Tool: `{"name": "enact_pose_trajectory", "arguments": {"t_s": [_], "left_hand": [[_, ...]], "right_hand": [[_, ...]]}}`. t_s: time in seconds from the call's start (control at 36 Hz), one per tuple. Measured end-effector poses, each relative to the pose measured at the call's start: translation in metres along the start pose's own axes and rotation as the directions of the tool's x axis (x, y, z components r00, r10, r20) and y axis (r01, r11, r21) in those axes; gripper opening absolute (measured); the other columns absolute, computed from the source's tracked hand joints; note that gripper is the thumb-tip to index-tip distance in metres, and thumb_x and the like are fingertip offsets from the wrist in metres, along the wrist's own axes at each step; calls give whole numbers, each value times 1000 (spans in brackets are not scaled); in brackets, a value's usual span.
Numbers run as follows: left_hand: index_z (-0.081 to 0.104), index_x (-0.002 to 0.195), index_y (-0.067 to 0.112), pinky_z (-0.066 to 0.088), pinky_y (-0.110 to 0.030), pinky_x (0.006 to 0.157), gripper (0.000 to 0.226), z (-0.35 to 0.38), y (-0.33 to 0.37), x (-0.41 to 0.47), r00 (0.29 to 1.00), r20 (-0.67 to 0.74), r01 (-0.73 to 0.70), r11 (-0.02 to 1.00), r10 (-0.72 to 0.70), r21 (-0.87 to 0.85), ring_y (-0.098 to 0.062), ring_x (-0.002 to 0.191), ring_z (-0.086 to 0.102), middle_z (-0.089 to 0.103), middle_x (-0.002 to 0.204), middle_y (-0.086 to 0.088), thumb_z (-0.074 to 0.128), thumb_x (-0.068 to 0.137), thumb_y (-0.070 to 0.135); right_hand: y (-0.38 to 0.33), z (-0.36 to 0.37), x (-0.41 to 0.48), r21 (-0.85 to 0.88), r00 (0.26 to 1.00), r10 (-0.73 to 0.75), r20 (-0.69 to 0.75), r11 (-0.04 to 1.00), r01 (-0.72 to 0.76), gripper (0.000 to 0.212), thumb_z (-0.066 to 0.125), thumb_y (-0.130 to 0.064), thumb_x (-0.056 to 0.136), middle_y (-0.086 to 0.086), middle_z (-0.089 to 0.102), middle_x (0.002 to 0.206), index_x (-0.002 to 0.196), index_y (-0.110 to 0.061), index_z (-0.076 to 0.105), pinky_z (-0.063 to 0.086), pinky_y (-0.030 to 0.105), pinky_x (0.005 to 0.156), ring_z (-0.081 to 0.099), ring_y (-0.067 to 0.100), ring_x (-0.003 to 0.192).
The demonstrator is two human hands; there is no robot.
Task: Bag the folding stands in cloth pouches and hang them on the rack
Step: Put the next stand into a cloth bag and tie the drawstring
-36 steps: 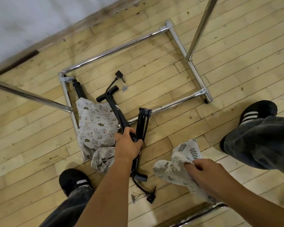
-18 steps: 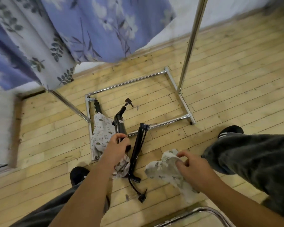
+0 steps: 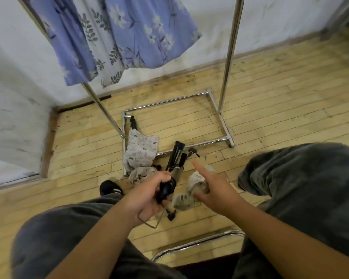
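Stand in one hand, pouch in the other, in front of the chrome clothes rack.

The left hand has its fingers wrapped tight round the near end of a black folding stand, which points toward one o'clock above the wooden floor. Just beside it at three o'clock, the right hand grips a pale leaf-print cloth pouch, forefinger stuck out straight. At eleven o'clock a cat-print cloth pouch lies over the rack's base rail.

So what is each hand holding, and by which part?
Left hand grips the stand by its thick black end; right hand holds the pouch, bunched, part unclear.
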State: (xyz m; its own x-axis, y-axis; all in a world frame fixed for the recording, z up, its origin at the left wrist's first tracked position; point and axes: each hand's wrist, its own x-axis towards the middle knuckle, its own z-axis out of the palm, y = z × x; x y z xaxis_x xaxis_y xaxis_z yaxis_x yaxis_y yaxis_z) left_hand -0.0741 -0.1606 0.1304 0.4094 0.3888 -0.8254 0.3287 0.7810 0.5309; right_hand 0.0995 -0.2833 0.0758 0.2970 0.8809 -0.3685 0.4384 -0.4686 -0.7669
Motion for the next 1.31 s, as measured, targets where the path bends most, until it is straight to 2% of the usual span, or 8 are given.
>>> {"name": "enact_pose_trajectory", "arguments": {"t_s": [0.25, 0.44, 0.61, 0.69, 0.83, 1.03, 1.14, 1.31], "left_hand": [[66, 119, 25, 52, -24, 59, 23, 17, -14, -37, 986, 164, -21, 991, 0, 131, -16, 69, 60, 61, 109, -15, 67, 98, 31], [70, 123, 32, 50, -53, 104, 35, 23, -15, -46, 951, 304, -120, 973, 56, 197, -30, 104, 65, 63, 134, -18, 67, 90, 43], [53, 139, 30, 54, -42, 94, 39, 4, -20, -22, 969, 60, -248, 946, 241, 209, -27, 108, 72, 77, 113, -6, 40, 107, 49], [59, 131, 32, 56, -38, 91, 28, -11, -28, -6, 951, -85, -236, 874, 298, 426, -15, 104, 69, 73, 117, 2, 51, 106, 42], [58, 113, 38, 52, -37, 98, 26, -13, -43, 7, 957, -17, -199, 702, 288, 683, -7, 114, 58, 59, 124, 13, 71, 92, 45], [43, 85, 34, 45, -20, 63, 35, 2, -63, 14, 889, 151, -318, 348, 432, 882, -6, 103, 61, 64, 105, 13, 77, 86, 44], [44, 84, 28, 47, -30, 54, 25, -2, -63, 20, 855, 45, -256, 345, 516, 903, -9, 61, 54, 63, 78, 2, 66, 92, 22], [40, 81, 27, 36, -23, 52, 31, -9, -59, 20, 805, 54, -326, 364, 590, 873, -7, 55, 43, 52, 71, 5, 55, 90, 1]], "right_hand": [[-6, 16, -16, -97, 991, -127, 51, 987, 131, 93, 83, -26, 84, -8, 66, 124, 157, -47, 28, 53, 31, 95, 61, 8, 99], [-4, 12, -19, -43, 979, -194, -66, 981, 191, 41, 71, -14, 91, -19, 69, 107, 125, -36, 66, 51, 20, 89, 62, -3, 98], [0, 3, -22, 291, 991, 90, -100, 955, -57, 5, 72, -34, 94, -15, 68, 88, 98, -35, 68, 42, 12, 59, 61, -3, 82], [5, -2, -21, 310, 984, 125, -129, 948, -80, 30, 71, -49, 91, -12, 72, 97, 110, -26, 72, 47, 14, 64, 63, -1, 91], [6, -5, -19, 442, 986, 105, -133, 896, -35, 27, 74, -49, 88, -13, 74, 109, 111, -35, 72, 56, 34, 95, 66, 5, 108], [-6, -8, -23, 590, 978, 144, -149, 807, -29, 13, 71, -40, 93, -16, 76, 102, 106, -37, 73, 54, 24, 88, 67, -5, 100], [-9, -10, -23, 684, 969, 202, -144, 728, -50, 53, 75, -66, 70, -3, 77, 93, 103, -24, 77, 58, 47, 89, 72, 20, 95], [-14, -17, -22, 743, 950, 246, -195, 669, -21, 20, 70, -36, 94, 15, 77, 88, 98, -18, 75, 60, 37, 74, 70, 23, 73]]}}
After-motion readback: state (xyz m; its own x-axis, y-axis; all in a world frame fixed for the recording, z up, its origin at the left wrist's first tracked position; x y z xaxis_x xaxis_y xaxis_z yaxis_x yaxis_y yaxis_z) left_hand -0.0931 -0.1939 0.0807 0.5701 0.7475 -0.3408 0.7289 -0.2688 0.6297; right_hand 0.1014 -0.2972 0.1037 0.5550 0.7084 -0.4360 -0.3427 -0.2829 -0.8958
